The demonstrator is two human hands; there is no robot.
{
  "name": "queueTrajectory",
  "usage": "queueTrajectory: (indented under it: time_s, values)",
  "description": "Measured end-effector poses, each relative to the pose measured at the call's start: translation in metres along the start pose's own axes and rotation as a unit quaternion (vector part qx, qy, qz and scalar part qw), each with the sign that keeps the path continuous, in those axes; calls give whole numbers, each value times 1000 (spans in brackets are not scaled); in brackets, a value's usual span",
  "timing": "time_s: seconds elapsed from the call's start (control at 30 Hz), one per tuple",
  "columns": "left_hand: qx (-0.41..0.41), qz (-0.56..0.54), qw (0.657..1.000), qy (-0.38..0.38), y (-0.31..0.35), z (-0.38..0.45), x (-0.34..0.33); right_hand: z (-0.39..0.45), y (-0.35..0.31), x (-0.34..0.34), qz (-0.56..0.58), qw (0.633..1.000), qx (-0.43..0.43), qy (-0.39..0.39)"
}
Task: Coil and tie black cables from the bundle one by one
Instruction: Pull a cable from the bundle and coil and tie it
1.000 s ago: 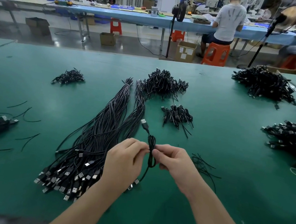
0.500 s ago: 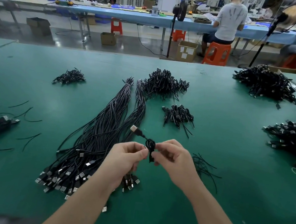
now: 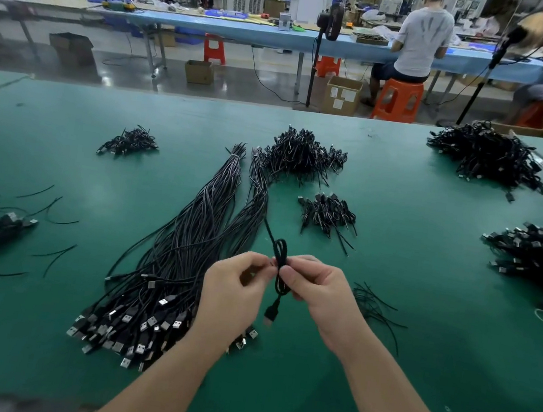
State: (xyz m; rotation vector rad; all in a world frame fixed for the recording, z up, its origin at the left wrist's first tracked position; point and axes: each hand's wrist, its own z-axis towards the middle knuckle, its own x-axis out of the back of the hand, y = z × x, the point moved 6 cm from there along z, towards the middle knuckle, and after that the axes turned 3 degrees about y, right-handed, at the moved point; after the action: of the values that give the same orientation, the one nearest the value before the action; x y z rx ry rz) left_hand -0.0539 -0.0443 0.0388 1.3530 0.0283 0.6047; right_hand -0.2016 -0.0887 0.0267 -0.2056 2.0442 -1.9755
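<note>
One coiled black cable [image 3: 279,269] hangs upright between both hands above the green table [image 3: 419,329], its plug dangling below. The left hand [image 3: 234,291] and right hand [image 3: 317,291] pinch its middle with curled fingertips, wrists angled inward. Just left lies the long cable bundle [image 3: 179,263], USB plugs fanned toward the near edge; tied coils [image 3: 301,154] sit beyond.

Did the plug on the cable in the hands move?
Yes. The plug swung from up beside the long bundle to hanging below the coiled cable, nearer the person.
</note>
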Motion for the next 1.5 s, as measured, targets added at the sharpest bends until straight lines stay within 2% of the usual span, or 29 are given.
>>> queueTrajectory:
  time_s: [0.03, 0.1, 0.13, 0.2, 0.3, 0.37, 0.4, 0.43, 0.5, 0.57, 0.6, 0.83, 0.9, 0.93, 0.97, 1.03, 1.1, 1.17, 1.2, 1.23, 1.3, 1.33, 1.4, 1.43, 1.5]
  values:
    - [107, -95, 989, -24, -10, 1, -5, 0, -3, 0, -18, 999, 31, 11]
    - [289, -262, 916, -94, -22, -5, -19, 0, -7, 0, -64, 995, 71, 23]
    - [325, -288, 893, -119, -24, -6, -21, -1, -8, 0, -91, 992, 80, 20]
    - [308, -252, 908, -134, -26, -4, -17, -1, -8, 1, -139, 987, 82, 4]
    - [210, -156, 962, -85, -19, 1, -7, 0, -6, 4, -148, 988, 42, 14]
    - [96, -73, 992, -28, -8, 4, 1, 2, 0, 8, -122, 990, -21, 71]
    - [13, -17, 1000, 6, 1, 5, 5, 3, 5, 10, -105, 988, -71, 92]
    - [-84, 42, 995, 33, 11, 3, 9, 3, 9, 10, -87, 983, -129, 92]
    - [-271, 152, 949, 54, 29, -5, 8, -1, 16, 3, -58, 971, -228, 28]
    - [-366, 221, 902, 60, 33, -12, 3, -2, 17, -5, -25, 967, -251, -37]
    - [-368, 229, 899, 64, 32, -12, 3, -1, 16, -7, -8, 969, -242, -46]
    - [-226, 175, 957, 51, 20, -9, 2, 3, 0, -6, -37, 997, -68, 1]
    - [-110, 93, 989, 27, 10, -4, 1, 3, -8, -6, -42, 999, -22, 11]
    - [-22, 23, 999, 10, 1, -1, -2, 4, -11, -6, -51, 999, -1, 17]
    - [77, -60, 995, -7, -8, -1, -6, 5, -12, -5, -67, 997, 18, 24]
    - [244, -209, 945, -54, -21, -5, -16, 4, -15, -5, -109, 992, 55, 29]
    - [318, -279, 900, -104, -24, -8, -23, 1, -17, -6, -127, 988, 80, 19]
    - [323, -298, 890, -119, -24, -8, -23, 1, -16, -4, -126, 988, 85, 7]
    - [306, -290, 900, -110, -23, -7, -21, 1, -15, -3, -125, 989, 80, 2]
    - [267, -260, 923, -91, -21, -4, -16, 2, -14, -1, -122, 990, 71, 1]
    - [114, -101, 988, -26, -10, 4, -1, 4, -10, 4, -92, 995, 24, 26]
    - [13, -4, 1000, 17, -1, 6, 6, 4, -7, 7, -65, 997, -17, 48]
    - [-181, 119, 973, 79, 19, 2, 15, 3, 0, 9, -27, 991, -120, 55]
    - [-261, 153, 949, 87, 26, -2, 14, 1, 4, 6, -19, 985, -168, 27]
    - [-366, 202, 904, 88, 31, -10, 9, -4, 6, -2, 6, 976, -213, -42]
